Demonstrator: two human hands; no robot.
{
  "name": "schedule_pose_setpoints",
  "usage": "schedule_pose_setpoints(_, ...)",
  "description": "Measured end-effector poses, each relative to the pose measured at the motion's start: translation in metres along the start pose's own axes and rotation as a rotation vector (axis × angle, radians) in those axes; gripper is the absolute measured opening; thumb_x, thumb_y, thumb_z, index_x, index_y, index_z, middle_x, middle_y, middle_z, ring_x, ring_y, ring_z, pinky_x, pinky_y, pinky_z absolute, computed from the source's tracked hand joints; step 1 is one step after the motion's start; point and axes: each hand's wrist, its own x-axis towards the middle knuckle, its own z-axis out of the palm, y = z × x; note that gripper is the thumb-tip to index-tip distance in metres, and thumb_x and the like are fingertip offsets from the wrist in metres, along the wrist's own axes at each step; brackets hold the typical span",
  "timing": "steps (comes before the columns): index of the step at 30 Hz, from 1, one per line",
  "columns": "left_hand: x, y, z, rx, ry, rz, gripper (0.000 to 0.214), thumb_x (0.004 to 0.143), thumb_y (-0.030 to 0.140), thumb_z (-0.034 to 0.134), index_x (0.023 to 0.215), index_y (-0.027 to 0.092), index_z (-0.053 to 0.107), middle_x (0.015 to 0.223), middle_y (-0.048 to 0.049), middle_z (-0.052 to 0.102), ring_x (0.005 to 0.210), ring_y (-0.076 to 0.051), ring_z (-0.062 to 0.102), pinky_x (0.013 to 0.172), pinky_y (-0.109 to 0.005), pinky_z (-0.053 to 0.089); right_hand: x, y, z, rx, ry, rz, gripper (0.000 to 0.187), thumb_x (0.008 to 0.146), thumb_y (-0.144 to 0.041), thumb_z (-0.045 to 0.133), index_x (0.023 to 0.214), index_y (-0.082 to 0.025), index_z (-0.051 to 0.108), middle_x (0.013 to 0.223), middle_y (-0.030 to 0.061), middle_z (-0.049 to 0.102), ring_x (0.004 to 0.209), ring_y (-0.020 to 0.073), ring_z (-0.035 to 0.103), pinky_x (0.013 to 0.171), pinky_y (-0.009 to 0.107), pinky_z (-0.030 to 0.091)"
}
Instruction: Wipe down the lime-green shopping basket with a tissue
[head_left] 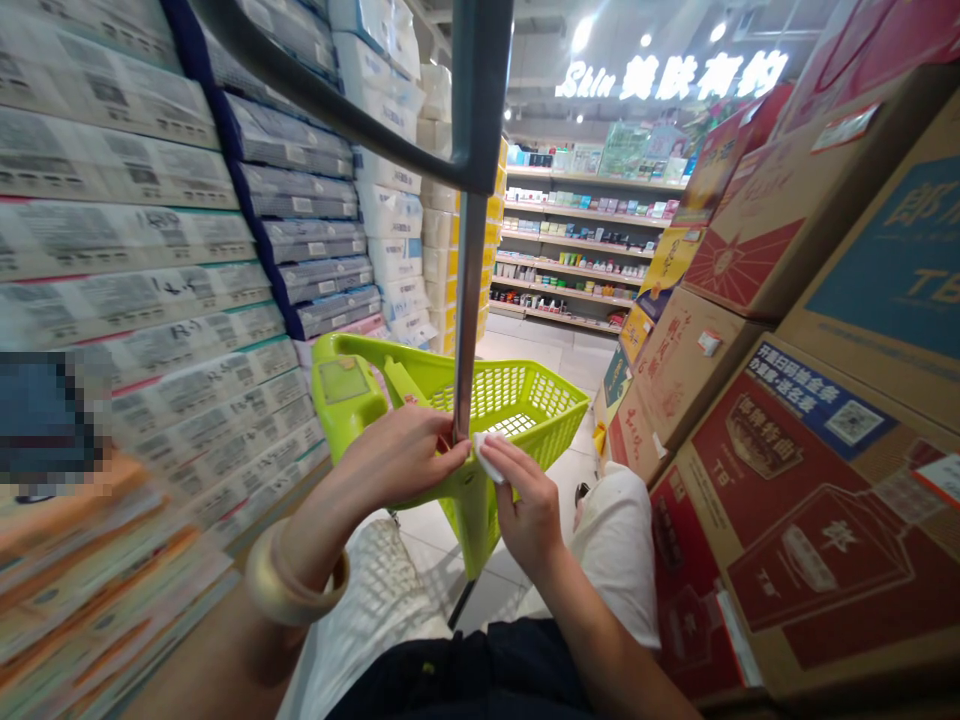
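Shop shelving lines the far end of a narrow aisle, under bright ceiling lights and a white lit sign (671,75). Stacked packs of paper goods (135,250) wall the left side, and cardboard cartons (795,440) printed in red and blue are piled on the right, leaning over a pale tiled floor (551,355).

From the head camera, a lime-green shopping basket (525,400) stands on the floor straight ahead, its mesh walls and rim in view. A grey metal handle bar (466,300) rises upright from its near edge and joins a slanting crossbar at the top of the frame.

The left hand (401,455) is curled around the lower part of the bar, fingers closed loosely with the thumb tip touching the metal, just above the basket rim. A pale bangle (289,585) sits on that wrist.

The right hand (529,500) is just beside it, on the other side of the bar. Its fingers are bent and pinched on a small white wipe (487,455), pressed against the bar where it meets the basket. The two hands nearly touch at the bar.

Below them are the person's dark clothing and a white patterned fabric (375,600) over the lap.
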Motion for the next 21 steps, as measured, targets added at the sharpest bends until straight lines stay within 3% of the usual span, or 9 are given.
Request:
schedule_pose_setpoints(3, 0.000, 0.000, 0.000, 0.004, -0.001, -0.003, 0.031, 0.086, 0.040, 0.050, 0.076, 0.020, 0.072, 0.081, -0.0047, 0.076, 0.071, -0.018, 0.067, 0.060, -0.024, 0.044, -0.004, -0.002, 0.001, 0.034, 0.010, -0.032, 0.048, 0.088, -0.004, 0.043, 0.124, -0.027, 0.065, 0.124, 0.0057, 0.068, 0.121, 0.0203, 0.061, 0.104, 0.041, 0.051)
schedule_pose_setpoints(8, 0.000, -0.001, 0.000, 0.005, 0.000, -0.002, 0.031, 0.086, 0.040, 0.051, 0.074, 0.019, 0.071, 0.078, -0.0043, 0.076, 0.069, -0.017, 0.066, 0.059, -0.025, 0.044, -0.005, 0.007, 0.003, -0.020, 0.091, 0.044, 0.043, 0.088, -0.004, 0.043, 0.117, -0.024, 0.068, 0.118, 0.0087, 0.069, 0.113, 0.0201, 0.065, 0.100, 0.040, 0.053)
schedule_pose_setpoints(13, 0.000, -0.001, 0.000, -0.016, 0.001, 0.017, 0.030, 0.085, 0.038, 0.051, 0.078, 0.019, 0.072, 0.079, -0.0042, 0.076, 0.069, -0.017, 0.066, 0.058, -0.023, 0.043, -0.007, -0.003, 0.007, -0.001, 0.089, -0.004, 0.041, 0.084, -0.006, 0.048, 0.116, -0.024, 0.066, 0.115, 0.0094, 0.067, 0.111, 0.0221, 0.063, 0.097, 0.042, 0.053)
schedule_pose_setpoints(17, 0.000, 0.000, -0.001, -0.003, -0.001, 0.007, 0.031, 0.086, 0.039, 0.051, 0.074, 0.019, 0.071, 0.079, -0.0044, 0.075, 0.068, -0.017, 0.065, 0.058, -0.024, 0.043, -0.020, -0.004, 0.013, -0.016, 0.124, 0.003, 0.038, 0.079, -0.005, 0.050, 0.109, -0.023, 0.066, 0.106, 0.0090, 0.065, 0.103, 0.0223, 0.063, 0.090, 0.040, 0.054)
schedule_pose_setpoints(21, 0.000, -0.001, -0.002, 0.001, 0.000, 0.011, 0.031, 0.085, 0.040, 0.050, 0.074, 0.019, 0.070, 0.078, -0.0037, 0.075, 0.068, -0.017, 0.066, 0.060, -0.024, 0.043, -0.038, 0.003, 0.017, -0.039, 0.078, 0.018, 0.036, 0.074, -0.003, 0.055, 0.101, -0.023, 0.068, 0.098, 0.0070, 0.064, 0.094, 0.0219, 0.062, 0.083, 0.037, 0.055)
